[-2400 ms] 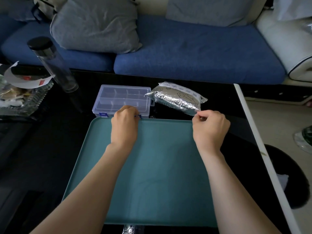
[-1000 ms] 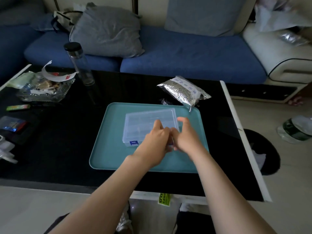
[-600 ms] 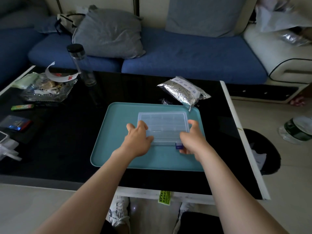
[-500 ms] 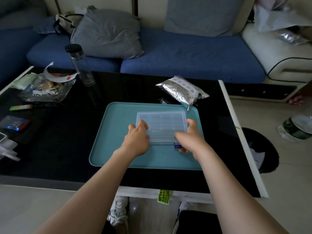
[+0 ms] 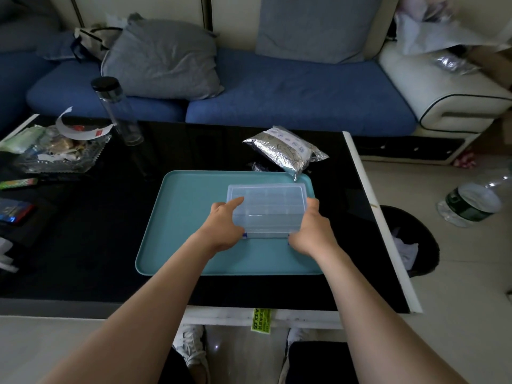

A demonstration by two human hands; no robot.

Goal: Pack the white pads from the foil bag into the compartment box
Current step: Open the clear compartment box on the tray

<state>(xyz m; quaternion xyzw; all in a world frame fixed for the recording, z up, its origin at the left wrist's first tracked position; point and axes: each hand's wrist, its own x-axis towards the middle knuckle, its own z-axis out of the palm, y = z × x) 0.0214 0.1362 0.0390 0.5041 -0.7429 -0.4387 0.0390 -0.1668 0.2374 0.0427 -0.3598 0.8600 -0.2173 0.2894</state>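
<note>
Far left of the teal tray, a glass dish of scraps sits on the black table, with a clear bottle standing beyond it. The left hand grips the near left corner of the compartment box, index finger laid straight across the closed lid. The box lies on the right half of the tray. The right hand grips its near right corner, thumb raised along the right side. The foil bag lies on the table just beyond the tray's far right corner, one tip overhanging the rim.
</note>
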